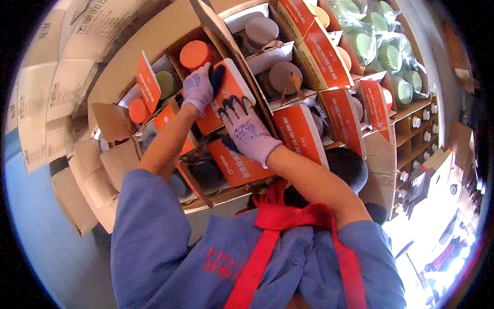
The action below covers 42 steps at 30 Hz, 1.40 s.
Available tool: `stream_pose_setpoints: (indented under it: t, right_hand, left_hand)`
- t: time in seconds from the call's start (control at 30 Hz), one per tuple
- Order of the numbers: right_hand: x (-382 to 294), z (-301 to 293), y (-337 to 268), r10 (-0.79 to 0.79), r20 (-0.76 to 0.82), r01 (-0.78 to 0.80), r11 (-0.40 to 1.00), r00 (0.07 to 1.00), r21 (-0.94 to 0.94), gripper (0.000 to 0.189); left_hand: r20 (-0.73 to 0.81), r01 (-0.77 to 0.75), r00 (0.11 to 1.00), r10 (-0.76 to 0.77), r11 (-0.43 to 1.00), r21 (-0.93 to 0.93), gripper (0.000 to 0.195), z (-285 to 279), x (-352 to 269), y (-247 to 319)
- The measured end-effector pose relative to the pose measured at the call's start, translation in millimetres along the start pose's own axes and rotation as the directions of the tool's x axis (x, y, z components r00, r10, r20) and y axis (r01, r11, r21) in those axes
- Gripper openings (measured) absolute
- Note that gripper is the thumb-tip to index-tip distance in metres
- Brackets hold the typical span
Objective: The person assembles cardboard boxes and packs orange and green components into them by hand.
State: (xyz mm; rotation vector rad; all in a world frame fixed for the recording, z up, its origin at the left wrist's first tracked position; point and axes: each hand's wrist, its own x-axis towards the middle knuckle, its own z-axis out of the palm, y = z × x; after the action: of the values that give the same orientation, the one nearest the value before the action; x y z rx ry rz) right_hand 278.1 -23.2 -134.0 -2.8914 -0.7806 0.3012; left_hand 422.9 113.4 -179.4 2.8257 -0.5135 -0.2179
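Note:
My left hand, in a pale lavender glove with a dark coated palm, is at an orange printed box inside an opened cardboard carton. Its fingertips are close to a round orange lid, and what they grip is hidden. My right hand, gloved alike, lies across the lower part of that box with its fingers spread. Below it lies another orange printed panel. A dark round top shows in the compartment to its left.
More open boxes with grey round tops and orange printed flaps stand to the right. Plastic-wrapped green cylinders are beyond. A divided rack holds white-capped items. Flattened cartons lean at left. A dark rounded object is near my right forearm.

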Motion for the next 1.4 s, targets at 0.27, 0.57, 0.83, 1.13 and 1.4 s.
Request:
stream_pose_setpoints:
  t: [0.27,0.57,0.83,1.13,1.4]
  right_hand:
    - [4,2,-5,-0.035,0.061,0.043,0.990,0.998,-0.131,0.067]
    - [-11,39,-2,-0.070,0.081,0.071,0.997,0.994,-0.010,0.072]
    - [-18,17,-8,-0.096,0.153,0.089,0.995,0.984,0.048,0.069]
    - [-27,20,-7,-0.056,0.039,0.050,0.991,0.998,0.123,0.071]
    - [-72,19,3,-0.007,0.051,-0.003,0.984,0.999,0.179,0.053]
  left_hand:
    - [0.028,0.001,1.000,-0.002,0.999,0.042,0.041,2,-2,0]
    - [-0.013,-0.061,0.998,0.066,0.974,0.218,0.050,12,-15,6]
    - [0.094,0.002,0.995,-0.013,0.993,0.115,0.055,-5,-14,19]
    - [0.072,-0.187,0.979,0.188,0.721,0.667,0.049,-14,60,22]
    - [0.234,-0.313,0.950,0.208,0.631,0.710,0.049,10,73,1]
